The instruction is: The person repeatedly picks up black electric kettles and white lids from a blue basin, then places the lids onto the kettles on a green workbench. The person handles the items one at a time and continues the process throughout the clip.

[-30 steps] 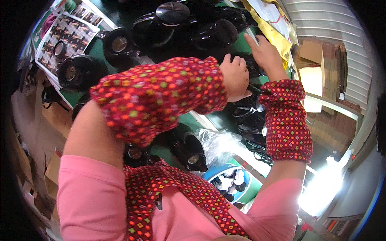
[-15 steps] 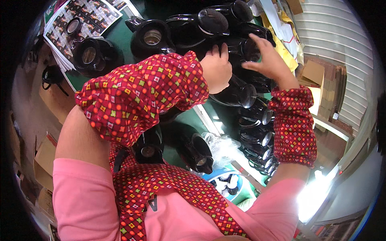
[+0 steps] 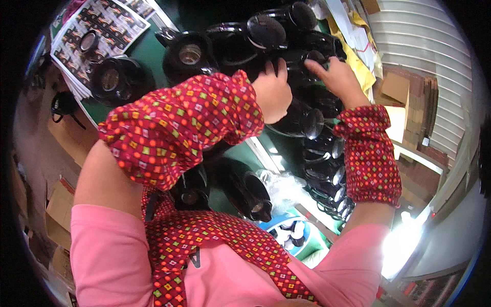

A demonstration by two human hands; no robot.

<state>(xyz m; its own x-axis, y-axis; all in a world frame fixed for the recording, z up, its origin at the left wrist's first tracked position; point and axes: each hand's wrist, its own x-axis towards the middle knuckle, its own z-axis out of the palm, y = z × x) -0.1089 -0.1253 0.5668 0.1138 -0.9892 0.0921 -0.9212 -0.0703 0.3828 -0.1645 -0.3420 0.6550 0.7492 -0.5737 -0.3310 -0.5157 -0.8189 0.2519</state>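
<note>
Glossy black jug-shaped vessels, several of them lying on their sides, crowd the far middle of the green table. My left hand point(image 3: 274, 96) lies over one of these black jugs point(image 3: 292, 65), its fingers bent down around the body. At that jug's round end, my right hand point(image 3: 341, 79) has its thumb on the rim and its fingers curled over the far side. Just below them lies another black jug point(image 3: 299, 120), touching neither hand as far as I can tell. The undersides of both hands and part of the gripped jug are hidden.
More upright black jugs point(image 3: 188, 53) stand at the left, beside printed sheets point(image 3: 110, 25). A row of black jugs point(image 3: 325, 171) runs down the right. Two more point(image 3: 250, 199) sit near my apron, with clear plastic point(image 3: 281, 187) and a blue-rimmed bucket point(image 3: 307, 233). Cardboard point(image 3: 404, 92) stands at right.
My right hand has moved slightly left and in, its spread thumb and fingers closing on the jug's round end. The left hand has barely shifted. The whole view has tilted a little.
</note>
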